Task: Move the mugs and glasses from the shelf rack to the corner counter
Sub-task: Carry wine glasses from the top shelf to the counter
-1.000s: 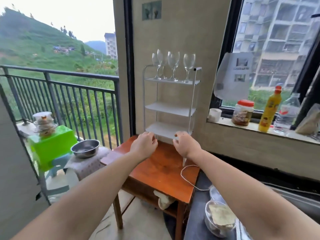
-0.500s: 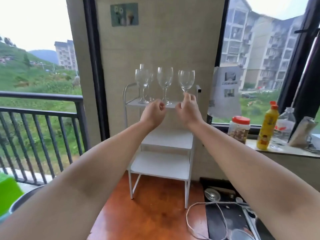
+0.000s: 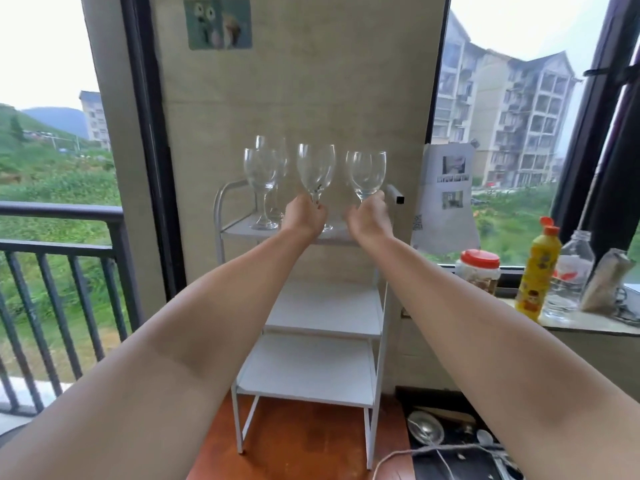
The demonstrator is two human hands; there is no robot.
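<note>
A white three-tier shelf rack (image 3: pixel 239 233) stands on a wooden table against the wall. Several clear wine glasses stand on its top shelf. My left hand (image 3: pixel 304 214) is closed around the stem of the middle wine glass (image 3: pixel 316 168). My right hand (image 3: pixel 369 216) grips the stem of the right wine glass (image 3: pixel 367 171). Two more wine glasses (image 3: pixel 261 171) stand at the left of the top shelf, one behind the other. The two lower shelves hold nothing. No mugs are in view.
The wooden table (image 3: pixel 298 445) carries the rack. On the window ledge (image 3: pixel 588 327) at right stand a red-lidded jar (image 3: pixel 479 271), a yellow bottle (image 3: pixel 538 271) and a clear bottle (image 3: pixel 571 275). A black balcony railing (image 3: pixel 62 244) runs along the left. A dark counter with a cord (image 3: pixel 450 448) lies at lower right.
Both hands rose from the rack's bottom shelf to the top shelf and closed on the stems of two wine glasses. The view moved closer to the rack.
</note>
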